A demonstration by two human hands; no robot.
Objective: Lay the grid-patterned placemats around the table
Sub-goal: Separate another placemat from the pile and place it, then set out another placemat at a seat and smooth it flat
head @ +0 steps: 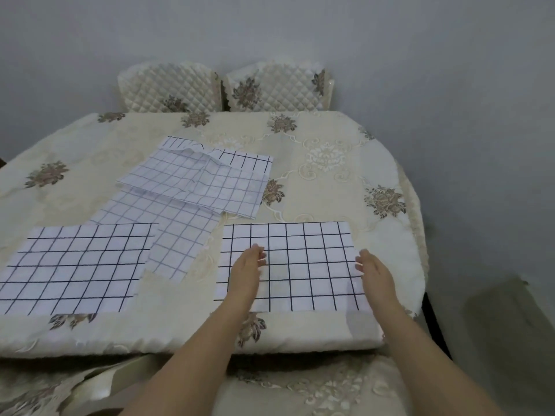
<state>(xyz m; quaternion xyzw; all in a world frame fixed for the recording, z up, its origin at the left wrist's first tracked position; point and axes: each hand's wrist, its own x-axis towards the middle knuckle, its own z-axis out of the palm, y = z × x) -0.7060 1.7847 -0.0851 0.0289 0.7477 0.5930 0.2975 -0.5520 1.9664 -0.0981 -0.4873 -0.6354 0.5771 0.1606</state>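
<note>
Placemat (300, 262) lies flat at the table's (330, 181) near right edge, left hand (247, 267) and right hand (375, 270) over it, fingers released, holding nothing. Smooth outward; square it to the edge.

Free room and obstacles on the tablecloth-covered table (330, 181). Bare cloth runs along the far edge and down the right side to the right edge. The near-right placemat (300, 253) lies flat, with the left hand (247, 265) and right hand (374, 270) over its near half. The near-left placemat (75, 265) lies flat along the near edge. A loose pile of placemats (198, 178) fills the centre, its top sheet rumpled. Two quilted chair backs (222, 88) stand at the far edge.
</note>
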